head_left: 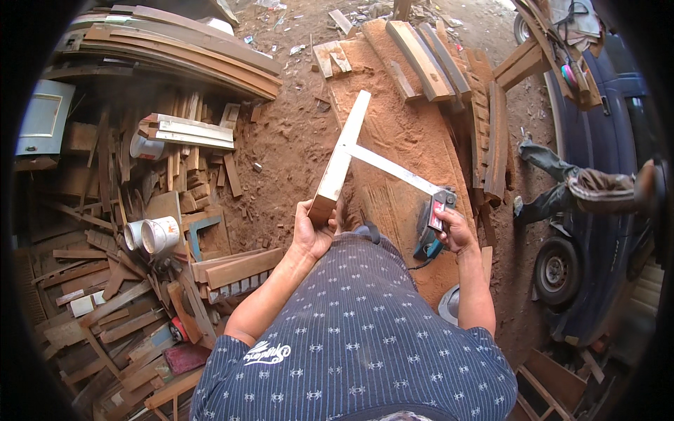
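Note:
A pale, squared length of timber [341, 158] slants up and away from me. My left hand [313, 233] grips its near end, thumb and fingers closed around the wood. In my right hand [456, 230] is what looks like a tape measure [438, 208], a dark case with a red patch. From it a flat white blade [394, 169] runs up and left, its tip at the timber's right edge. Below that case is a teal power tool [424, 245] with a dark cable, partly covered by the hand and case.
A sawdust-covered plank bench [411, 168] extends ahead, with thick boards [421, 59] at its far end. Scrap wood [119, 302] and white buckets [161, 235] crowd the left. Stacked planks [182, 52] lie far left. To the right are a dark blue vehicle [597, 119] and hanging clothing [547, 175].

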